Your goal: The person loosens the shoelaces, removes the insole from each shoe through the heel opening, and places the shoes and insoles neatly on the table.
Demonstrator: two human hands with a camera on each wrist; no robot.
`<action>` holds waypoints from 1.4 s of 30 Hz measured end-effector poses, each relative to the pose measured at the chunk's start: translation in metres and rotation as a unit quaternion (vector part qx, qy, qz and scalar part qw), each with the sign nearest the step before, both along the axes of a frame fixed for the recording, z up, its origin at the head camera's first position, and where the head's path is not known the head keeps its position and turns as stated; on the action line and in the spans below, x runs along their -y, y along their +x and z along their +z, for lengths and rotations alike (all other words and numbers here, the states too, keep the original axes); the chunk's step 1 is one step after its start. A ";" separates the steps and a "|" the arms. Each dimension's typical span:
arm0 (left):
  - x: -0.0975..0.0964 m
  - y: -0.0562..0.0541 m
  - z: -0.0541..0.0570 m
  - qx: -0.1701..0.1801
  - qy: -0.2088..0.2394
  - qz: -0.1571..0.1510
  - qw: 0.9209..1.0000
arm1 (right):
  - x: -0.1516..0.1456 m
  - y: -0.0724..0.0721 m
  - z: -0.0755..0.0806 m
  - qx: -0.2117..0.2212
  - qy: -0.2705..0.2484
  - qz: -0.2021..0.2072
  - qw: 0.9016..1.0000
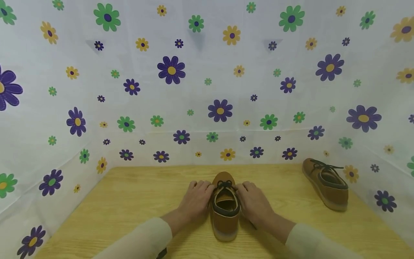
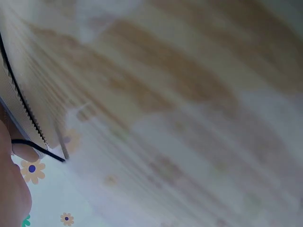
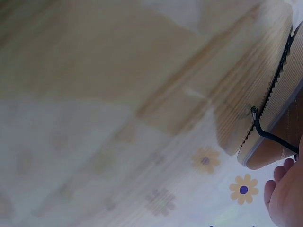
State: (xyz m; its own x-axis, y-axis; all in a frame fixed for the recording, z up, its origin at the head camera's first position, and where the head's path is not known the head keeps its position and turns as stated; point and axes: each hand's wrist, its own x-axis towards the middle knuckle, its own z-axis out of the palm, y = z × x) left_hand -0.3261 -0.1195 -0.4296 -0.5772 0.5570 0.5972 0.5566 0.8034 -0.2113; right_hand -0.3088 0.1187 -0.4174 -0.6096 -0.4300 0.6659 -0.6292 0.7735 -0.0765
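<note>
A brown leather shoe [image 1: 225,225] with a dark padded collar stands upright on the table, toe pointing away from me. Over its tongue the dark shoelace [image 1: 225,184] is looped in a bow. My left hand [image 1: 198,198] is at the shoe's left side and my right hand [image 1: 253,201] at its right, fingers curled and pinching the lace beside the bow. Fingertips and thumbs are partly hidden. In the left wrist view, a lace end [image 2: 40,149] juts out past the hand. The right wrist view has another lace end [image 3: 274,138] hanging beside the ridged sole [image 3: 284,71].
Another brown shoe [image 1: 333,192], its dark laces tied, stands at the right edge of the wood-grain table [image 1: 136,201]. White cloth [image 1: 200,97] printed with flowers walls off the back and both sides.
</note>
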 end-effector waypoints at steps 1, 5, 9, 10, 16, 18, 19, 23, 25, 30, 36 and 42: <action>0.000 0.000 0.000 -0.002 0.008 -0.005 1.000 | 0.000 0.000 0.000 -0.010 0.000 0.009 1.000; 0.001 -0.002 -0.002 -0.024 0.024 -0.014 0.999 | 0.001 -0.003 -0.002 -0.052 0.006 0.018 0.998; 0.003 -0.004 -0.002 -0.056 0.019 -0.014 0.998 | 0.000 -0.005 -0.003 -0.087 0.021 0.009 0.996; 0.004 -0.004 -0.002 -0.063 0.019 -0.016 0.998 | 0.000 -0.006 -0.003 -0.093 0.024 0.008 0.995; 0.007 -0.004 0.001 -0.065 0.011 -0.016 0.998 | -0.001 -0.005 0.000 -0.108 0.026 0.003 0.994; 0.007 -0.004 0.002 -0.058 0.007 -0.012 0.998 | -0.001 -0.005 0.002 -0.111 0.023 -0.002 0.994; 0.007 -0.004 0.003 -0.055 0.008 -0.012 0.998 | -0.001 -0.005 0.003 -0.111 0.022 -0.006 0.994; 0.008 -0.005 0.003 -0.057 0.015 -0.016 0.998 | -0.002 -0.005 0.003 -0.115 0.020 -0.016 0.993; 0.009 -0.006 0.002 -0.065 0.018 -0.018 0.998 | -0.002 -0.005 0.003 -0.118 0.018 -0.017 0.993; 0.010 -0.005 -0.001 -0.091 0.011 -0.012 0.996 | -0.003 -0.004 0.001 -0.129 0.009 -0.015 0.991; 0.010 -0.003 -0.001 -0.092 0.013 -0.005 0.996 | -0.004 -0.004 0.001 -0.148 0.006 -0.015 0.989; 0.013 -0.005 0.000 -0.110 0.005 0.000 0.994 | -0.006 -0.004 0.000 -0.134 0.006 -0.030 0.991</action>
State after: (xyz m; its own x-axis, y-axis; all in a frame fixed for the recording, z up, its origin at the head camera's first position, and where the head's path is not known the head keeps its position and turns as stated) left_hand -0.3313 -0.1320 -0.4301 -0.4330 0.5505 0.7137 0.4977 0.8062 -0.3199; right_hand -0.3126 0.1247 -0.4172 -0.4369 -0.4068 0.8022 -0.5785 0.8100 0.0957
